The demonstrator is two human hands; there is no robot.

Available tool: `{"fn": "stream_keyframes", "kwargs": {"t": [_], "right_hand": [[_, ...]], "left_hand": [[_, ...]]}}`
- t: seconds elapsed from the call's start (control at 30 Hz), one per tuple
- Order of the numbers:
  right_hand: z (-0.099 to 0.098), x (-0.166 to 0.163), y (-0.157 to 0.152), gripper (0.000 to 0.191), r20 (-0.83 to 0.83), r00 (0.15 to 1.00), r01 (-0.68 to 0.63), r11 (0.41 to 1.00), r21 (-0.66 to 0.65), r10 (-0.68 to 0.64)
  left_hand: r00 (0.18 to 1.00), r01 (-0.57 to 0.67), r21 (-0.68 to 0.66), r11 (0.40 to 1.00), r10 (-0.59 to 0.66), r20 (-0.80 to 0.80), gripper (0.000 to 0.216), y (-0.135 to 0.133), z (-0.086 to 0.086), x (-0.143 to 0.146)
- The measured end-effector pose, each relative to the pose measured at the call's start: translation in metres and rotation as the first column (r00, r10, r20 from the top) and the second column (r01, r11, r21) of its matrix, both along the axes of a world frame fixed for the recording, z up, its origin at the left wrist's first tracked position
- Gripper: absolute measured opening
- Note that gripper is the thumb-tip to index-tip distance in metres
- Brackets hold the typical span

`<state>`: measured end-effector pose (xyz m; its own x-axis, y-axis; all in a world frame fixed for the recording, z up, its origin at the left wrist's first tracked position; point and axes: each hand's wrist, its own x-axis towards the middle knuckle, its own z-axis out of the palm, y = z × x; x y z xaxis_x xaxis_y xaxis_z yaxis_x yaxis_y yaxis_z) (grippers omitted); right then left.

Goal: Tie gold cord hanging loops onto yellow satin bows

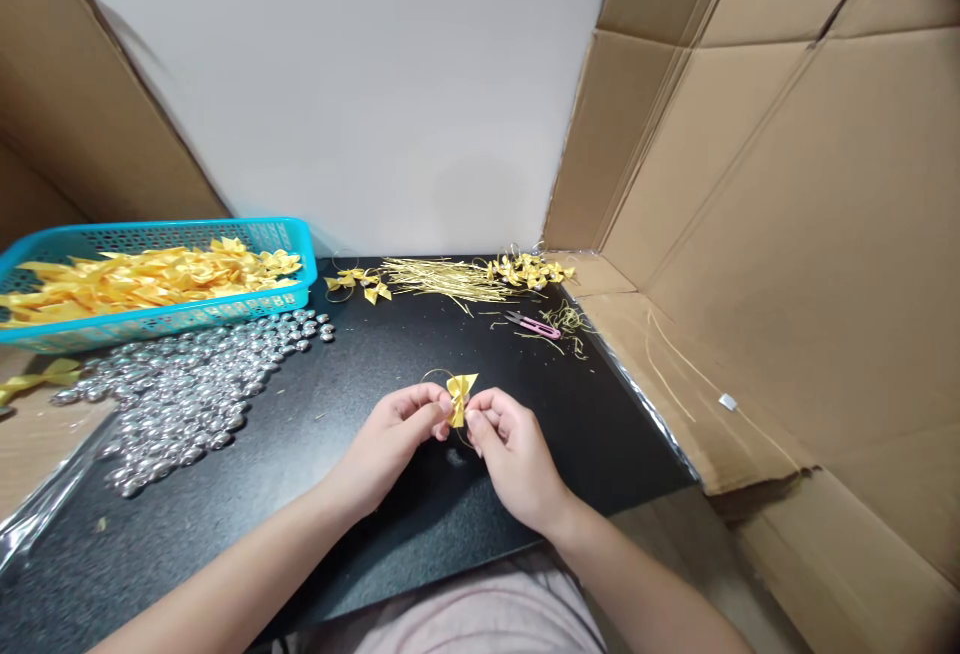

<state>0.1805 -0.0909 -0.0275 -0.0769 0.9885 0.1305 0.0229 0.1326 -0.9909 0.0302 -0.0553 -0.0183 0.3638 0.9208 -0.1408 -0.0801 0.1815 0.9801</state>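
A small yellow ribbon bow [460, 398] is held up between my two hands, above the black tabletop. My left hand [409, 424] pinches its left side between thumb and fingers. On the other side, my right hand [514, 449] has thumb and forefinger closed at the bow's right edge; whether they grip the ribbon or its cord is hidden. A thin gold cord loops out above and below the bow. Both forearms reach in from the near edge.
To the left, a turquoise basket [180, 312] holds many yellow ribbon pieces, with silver beads [195, 389] spread before it. At the back lie cut gold cords [446, 279], finished-looking bows [529, 270] and pink thread snips [536, 325]. Cardboard walls [787, 234] stand at both sides.
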Motion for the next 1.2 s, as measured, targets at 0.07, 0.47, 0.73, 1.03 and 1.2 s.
{"fn": "stream_keyframes", "kwargs": {"t": [0.07,0.47,0.73,1.03,1.2], "right_hand": [[0.0,0.0,0.0,0.018,0.003,1.0,-0.006,1.0,0.005,0.006],[0.0,-0.001,0.0,0.018,-0.008,1.0,-0.003,1.0,0.02,0.003],[0.001,0.001,0.0,0.012,-0.03,0.998,0.047,0.999,-0.003,-0.047],[0.001,0.003,0.001,0.015,0.038,0.999,0.026,0.997,0.071,-0.029],[0.0,0.002,0.001,0.015,-0.006,1.0,0.006,0.997,0.073,-0.005]], "left_hand": [[1.0,0.006,-0.015,1.0,-0.006,0.017,0.021,0.0,0.0,0.0],[0.997,0.072,-0.052,0.996,-0.07,0.033,0.024,0.0,-0.005,0.003],[0.998,-0.049,0.094,0.994,0.054,-0.046,0.021,0.002,0.001,-0.003],[0.997,-0.007,0.202,0.979,0.021,-0.068,0.028,-0.001,0.008,-0.003],[0.998,0.033,0.185,0.982,-0.022,-0.059,0.03,-0.003,0.01,0.0]]}}
